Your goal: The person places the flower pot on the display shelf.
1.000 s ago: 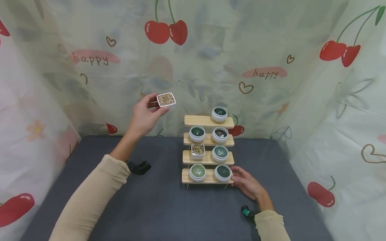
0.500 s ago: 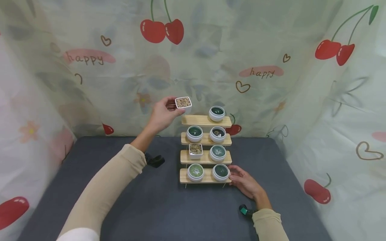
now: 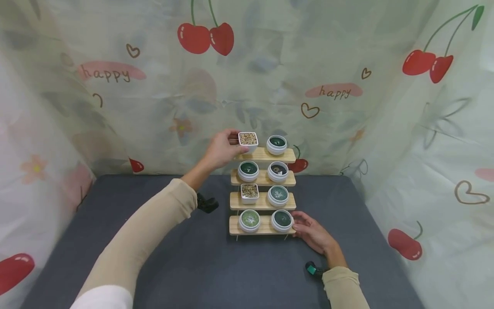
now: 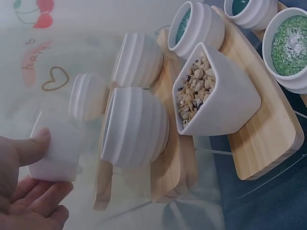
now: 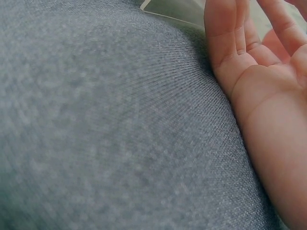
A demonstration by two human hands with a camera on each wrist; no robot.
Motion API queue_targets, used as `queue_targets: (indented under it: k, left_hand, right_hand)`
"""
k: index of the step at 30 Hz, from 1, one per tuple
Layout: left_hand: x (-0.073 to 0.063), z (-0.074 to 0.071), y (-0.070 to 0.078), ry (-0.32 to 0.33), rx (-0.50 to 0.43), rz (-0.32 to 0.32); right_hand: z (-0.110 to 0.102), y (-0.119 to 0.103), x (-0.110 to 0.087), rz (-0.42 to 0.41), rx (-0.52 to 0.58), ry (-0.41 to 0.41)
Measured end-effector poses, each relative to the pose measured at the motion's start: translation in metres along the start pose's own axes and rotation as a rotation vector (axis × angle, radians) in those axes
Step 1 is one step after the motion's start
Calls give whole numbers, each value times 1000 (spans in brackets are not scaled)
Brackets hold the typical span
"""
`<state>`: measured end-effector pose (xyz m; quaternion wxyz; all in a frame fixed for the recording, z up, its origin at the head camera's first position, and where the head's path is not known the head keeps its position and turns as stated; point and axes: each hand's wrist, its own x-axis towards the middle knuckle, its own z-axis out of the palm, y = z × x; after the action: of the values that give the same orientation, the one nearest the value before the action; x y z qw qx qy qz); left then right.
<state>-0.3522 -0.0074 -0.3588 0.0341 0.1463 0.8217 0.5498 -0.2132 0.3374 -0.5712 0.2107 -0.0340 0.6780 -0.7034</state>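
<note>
My left hand [image 3: 224, 150] pinches a small square white pot [image 3: 248, 141] filled with tan pebbles, thumb in front and fingers behind. The pot is at the left of the top shelf of a tiered wooden stand [image 3: 260, 155]; whether it touches the wood is unclear. In the left wrist view this pot [image 4: 56, 151] appears as a plain white block. My right hand [image 3: 314, 234] holds the right end of the bottom shelf [image 3: 233, 226], beside a round white pot [image 3: 282, 220]. In the right wrist view the right hand's [image 5: 268, 91] fingertips are cut off.
Other shelves carry several round white pots with green or dark fill, and a square pebble pot [image 3: 250, 193] stands on the third shelf down. The stand is on a dark grey cloth-covered table [image 3: 216, 266]. A cherry-printed curtain [image 3: 154, 98] encloses the back and sides.
My left hand has carried the square pebble pot rightward and down, from left of the stand to its top shelf. My right hand has stayed at the bottom shelf's end.
</note>
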Motion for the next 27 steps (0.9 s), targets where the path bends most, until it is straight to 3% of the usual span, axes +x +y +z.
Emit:
queue_targets:
  k: [27]
  left_hand:
    - [8, 11, -2, -7, 125, 1]
  right_hand:
    - [-1, 0, 0, -3, 17, -1]
